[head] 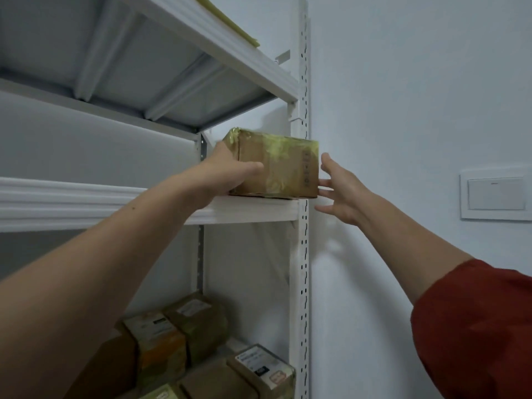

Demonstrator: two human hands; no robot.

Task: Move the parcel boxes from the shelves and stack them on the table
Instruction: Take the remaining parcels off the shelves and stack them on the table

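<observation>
right now the parcel box (276, 165) sits at the right end of the middle shelf (86, 203), its bottom on the shelf's front lip and its right end covering part of the perforated white upright (302, 254). left hand (227, 174) grips the box's left end, thumb (250, 168) lying across the front face and the other fingers wrapped round the side, out of sight. right hand (342, 191) is beside the box's right end, outside the upright, fingers (326, 162) straight and spread; lower fingertips are at the box's bottom right corner, contact can't be told. open room above the box up to the underside of the upper shelf (201, 33); bare shelf to its left, plain wall to the right.

box is brown cardboard, rectangular, wrapped in glossy wrinkled yellowish tape. dark print runs vertically near its right edge, not readable.

lower shelf holds more parcel boxes (201, 321), brown cardboard with tape, packed close together, several with white labels (259, 364); text too small to read. shelving is white painted metal with ribbed undersides. a flat yellow sheet (230, 21) overhangs the upper shelf's edge. white wall switch (495, 194) on the right wall. rust-red sleeve (475, 326) on the right arm.
</observation>
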